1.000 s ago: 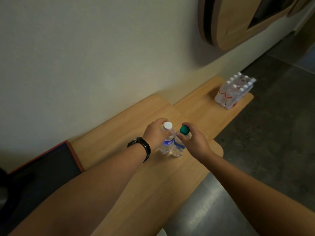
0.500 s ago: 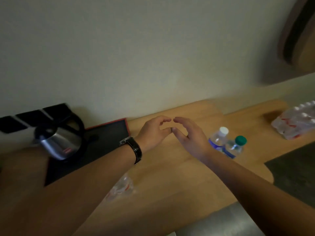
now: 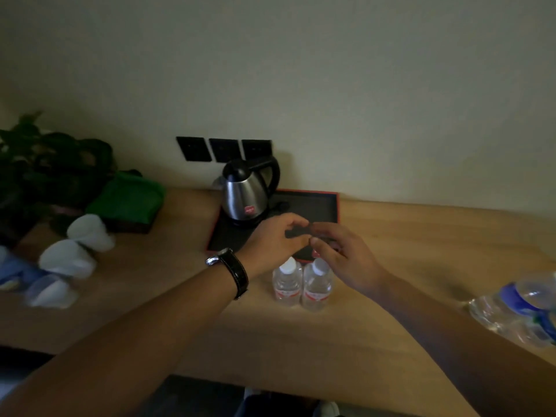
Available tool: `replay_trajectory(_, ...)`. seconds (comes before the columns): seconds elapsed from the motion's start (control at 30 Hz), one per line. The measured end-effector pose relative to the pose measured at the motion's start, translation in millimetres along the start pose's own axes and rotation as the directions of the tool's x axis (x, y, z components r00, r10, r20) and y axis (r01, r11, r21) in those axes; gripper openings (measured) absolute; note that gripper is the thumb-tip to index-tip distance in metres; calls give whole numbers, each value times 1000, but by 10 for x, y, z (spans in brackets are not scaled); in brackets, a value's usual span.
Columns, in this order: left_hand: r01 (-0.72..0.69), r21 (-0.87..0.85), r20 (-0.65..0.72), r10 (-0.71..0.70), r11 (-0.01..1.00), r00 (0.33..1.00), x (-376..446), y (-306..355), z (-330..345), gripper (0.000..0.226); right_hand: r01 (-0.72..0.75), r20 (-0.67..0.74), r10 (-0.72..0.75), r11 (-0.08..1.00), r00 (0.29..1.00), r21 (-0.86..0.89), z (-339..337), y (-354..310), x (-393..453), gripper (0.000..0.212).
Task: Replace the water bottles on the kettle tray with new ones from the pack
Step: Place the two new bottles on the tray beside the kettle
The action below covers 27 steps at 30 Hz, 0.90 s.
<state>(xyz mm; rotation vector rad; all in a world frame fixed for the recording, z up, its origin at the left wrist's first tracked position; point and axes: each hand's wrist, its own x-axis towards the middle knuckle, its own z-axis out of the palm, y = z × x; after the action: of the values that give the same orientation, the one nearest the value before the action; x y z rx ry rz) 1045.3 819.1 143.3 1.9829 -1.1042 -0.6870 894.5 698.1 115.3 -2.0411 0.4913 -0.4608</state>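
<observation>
Both hands hold nothing. Left hand [image 3: 276,236], the one w/ the watch [image 3: 228,270], and right hand [image 3: 343,257] hover side by side over the front edge of the black tray [image 3: 310,203], fingers loosely curled, thumb tips nearly meeting, no contact w/ any bottle that I can see.

Key relation: two new bottles [image 3: 302,285] stand upright on the wooden counter [image 3: 421,236], just in front of the tray's front edge and directly below/nearer the camera than the hands. Long axis vertical, white caps up, red labels low. They touch or nearly touch each other. Left one sits under the left wrist, right one under the right palm, so each hand has its own bottle about equally near; a straight drop-and-close from above looks like the likely next step, then a short push fwd onto the tray. That's a judgement.

Tray space right of the kettle [image 3: 245,194] looks bare, but it's dark there, can't be sure.

Counts:
- new bottles by tray: 2
- old bottles [image 3: 517,308], blue labels, far right on counter, blurred: looks like 2, not certain
- kettle: 1, on tray's left rear
- wall sockets [image 3: 224,149]: 3
- white cups [image 3: 76,251] at left: at least 2, more blurred beyond
- green bag [image 3: 129,200] and plant [image 3: 39,164]: 1 each
</observation>
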Motion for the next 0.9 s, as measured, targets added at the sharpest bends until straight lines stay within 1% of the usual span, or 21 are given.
replay_trajectory(0.07,25,22,1,-25,999,1000,-84,-135,-8,45,-7,45,10,997,999,-70,56,47,-34,44)
replay_trajectory(0.13,51,34,5,-51,998,999,-163,-271,20,49,-24,78,37,987,996,-157,92,91,-88,56)
replay_trajectory(0.2,69,44,14,-70,997,997,-216,-383,76,51,-36,99,57,978,993,-204,119,156,-137,61)
replay_trajectory(0.33,123,-53,57,-120,991,991,-279,-475,219,59,-36,139,69,973,988,-227,142,299,-239,48)
replay_trajectory(0.43,105,-36,98,-101,994,990,-324,-497,263,70,-8,161,42,978,986,-211,170,291,-269,42)
replay_trajectory(0.47,94,-20,98,-92,995,991,-326,-513,282,68,-11,161,46,977,986,-212,175,293,-275,42)
replay_trajectory(0.57,84,3,44,-84,996,996,-308,-539,304,53,-36,141,65,978,988,-204,180,310,-268,41)
replay_trajectory(0.7,73,5,-19,-72,997,997,-281,-585,288,27,-124,83,140,977,987,-176,208,366,-254,50)
replay_trajectory(0.73,76,-2,-29,-76,997,997,-267,-593,274,25,-141,66,153,978,986,-155,214,376,-262,48)
replay_trajectory(0.83,92,-40,-47,-94,995,994,-149,-559,154,24,-144,39,150,983,988,-118,217,378,-307,28)
replay_trajectory(0.9,63,-38,-48,-65,997,997,4,-478,31,24,-151,51,156,984,986,-91,209,374,-315,24)
